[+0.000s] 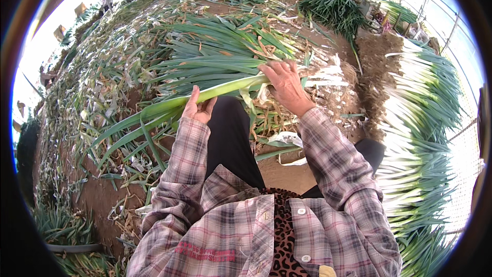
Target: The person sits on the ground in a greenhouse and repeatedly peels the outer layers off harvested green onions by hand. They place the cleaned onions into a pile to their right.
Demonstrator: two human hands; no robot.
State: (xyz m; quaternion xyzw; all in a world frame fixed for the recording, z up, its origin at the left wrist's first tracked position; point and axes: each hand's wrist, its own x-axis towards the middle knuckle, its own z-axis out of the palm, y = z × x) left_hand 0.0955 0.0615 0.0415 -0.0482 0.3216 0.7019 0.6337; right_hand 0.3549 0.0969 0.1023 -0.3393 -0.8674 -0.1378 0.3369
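Leek (230,88) stretched between both hands (199,109) (287,86)

Smooth leek (230,86), matt cloth sleeve (330,146)

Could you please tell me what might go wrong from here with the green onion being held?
The green onion stretches between the left hand and the right hand, so it might crease if they twist or pull apart. Its long leaves reach past the left hand over scattered scraps, where they could perhaps snag or pick up dirt.
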